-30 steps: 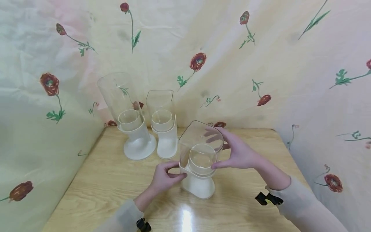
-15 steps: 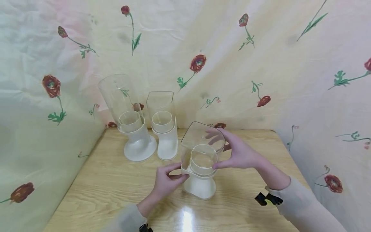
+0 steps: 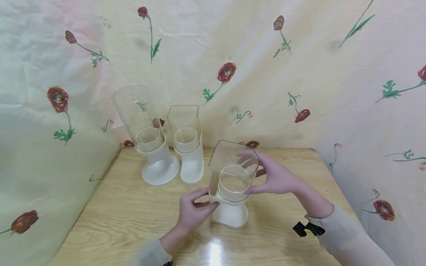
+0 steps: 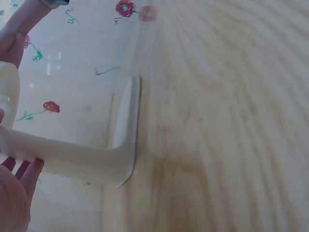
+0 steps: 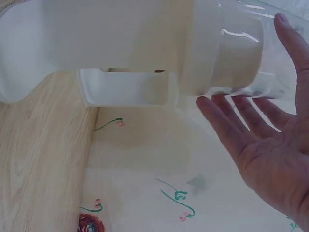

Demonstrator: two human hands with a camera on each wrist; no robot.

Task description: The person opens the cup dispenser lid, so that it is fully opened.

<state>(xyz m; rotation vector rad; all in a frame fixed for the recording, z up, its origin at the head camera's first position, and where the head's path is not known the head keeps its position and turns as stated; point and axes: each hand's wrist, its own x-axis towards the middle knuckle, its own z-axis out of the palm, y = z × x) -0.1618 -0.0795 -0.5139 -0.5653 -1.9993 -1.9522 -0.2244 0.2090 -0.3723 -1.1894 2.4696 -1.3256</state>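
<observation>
In the head view a clear, square-rimmed plastic container [image 3: 229,151] sits in a white stand [image 3: 231,214] on the table, with a pale ring [image 3: 234,184] inside its lower part. My left hand [image 3: 193,210] pinches the stand's white upper rim at its left side, thumb in front. My right hand [image 3: 277,175] spans the container's right side, thumb in front and fingers seen through the clear wall behind. The right wrist view shows the right hand [image 5: 270,145] with fingertips at the clear wall beside the ring. The left hand [image 4: 17,198] lies under the stand's neck in the left wrist view.
Two similar units stand at the back left of the wooden table [image 3: 133,221]: a taller round clear container [image 3: 136,111] on a white round-footed stand [image 3: 160,168], and a smaller square-rimmed container [image 3: 183,116] on a white stand [image 3: 192,166]. Flower-patterned cloth [image 3: 186,44] surrounds the table.
The white stand and its clear container have shifted slightly right and turned a little. My left hand has moved right along with them; the right hand keeps almost the same place.
</observation>
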